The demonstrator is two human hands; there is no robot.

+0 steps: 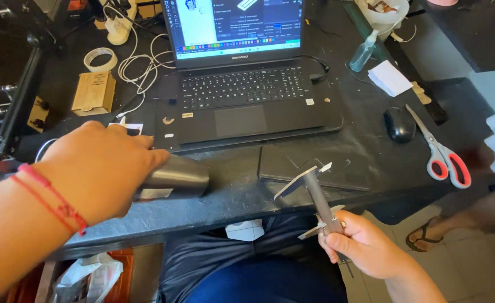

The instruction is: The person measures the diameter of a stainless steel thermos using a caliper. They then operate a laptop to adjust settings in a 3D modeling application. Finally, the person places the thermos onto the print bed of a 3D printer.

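1. While the left hand (pixel 98 171) wraps around a dark metal cylinder (pixel 177 178) lying on the black desk (pixel 247 191), its fingers are closed on the near end.
2. The right hand (pixel 365 247) is clenched around a metal caliper (pixel 315 199), held just off the desk's front edge, its jaws pointing up and away.
3. A laptop (pixel 247 84) stands open behind; red-handled scissors (pixel 441 154) and a black mouse (pixel 400 124) lie to the right.
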